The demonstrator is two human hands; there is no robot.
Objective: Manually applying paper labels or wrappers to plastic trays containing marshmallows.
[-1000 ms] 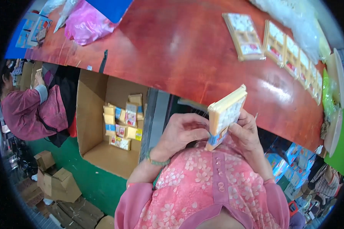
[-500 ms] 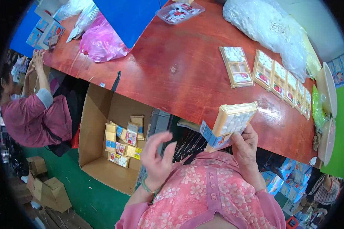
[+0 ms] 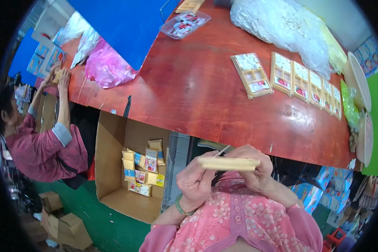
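Observation:
In front of my chest, just off the table's near edge, a cream plastic compartment tray [image 3: 229,164] is seen edge-on, slightly blurred. My left hand [image 3: 195,180] grips its left end, fingers closed. A thin pale strip [image 3: 221,150] sticks up by those fingers; its kind I cannot make out. My right hand [image 3: 256,168] is closed round the tray's right end. The tray's contents are hidden at this angle. Farther off on the table lies a similar tray [image 3: 252,75] with white pieces and a red-and-white packet, beside a row of several more filled trays [image 3: 300,86].
An open cardboard box [image 3: 109,168] below the table's left holds several packed trays [image 3: 143,166]. On the red table [image 3: 185,84] are a blue panel [image 3: 117,25], a pink bag [image 3: 107,67], a tub of packets [image 3: 185,25] and a clear bag of white pieces [image 3: 281,29]. A co-worker [image 3: 50,143] works at left.
My left hand has come across and taken hold of the tray. My right hand has tilted it from face-up view to edge-on and lowered it; the blue printed band no longer shows.

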